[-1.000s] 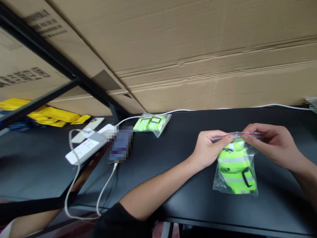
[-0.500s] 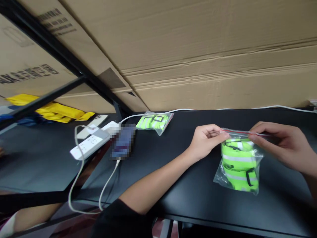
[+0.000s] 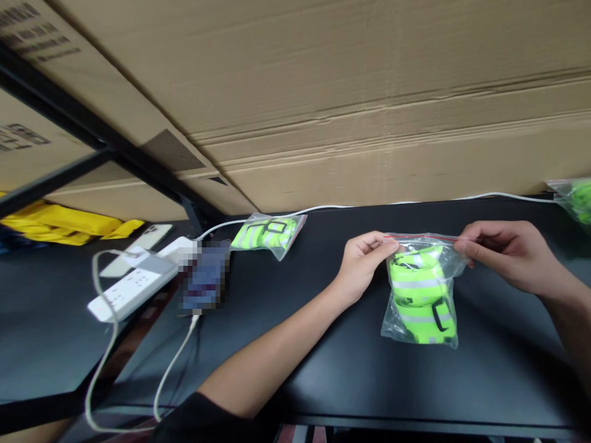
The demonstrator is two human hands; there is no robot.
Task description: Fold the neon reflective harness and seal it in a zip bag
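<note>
A clear zip-lock bag [image 3: 392,329] with a red line along its top edge hangs between my hands over the black table. Folded inside is a fluorescent green item [image 3: 420,289] with silvery reflective stripes and a black buckle-like loop. My left hand [image 3: 367,264] pinches the top left corner between thumb and fingers. At the top right corner, my right hand [image 3: 508,252] pinches the same edge. Whether the zip is fully closed I cannot tell.
Another bagged green item [image 3: 268,234] lies at the back, and a further green bag [image 3: 577,200] shows at the right edge. Left are a power strip [image 3: 133,289], a phone [image 3: 205,277] on a cable and yellow packs [image 3: 69,221]. Cardboard [image 3: 323,92] stands behind.
My right hand has shifted to the bag's top right corner, and the top edge is now stretched straight. The view has turned right, bringing the green bag at the right edge into sight.
</note>
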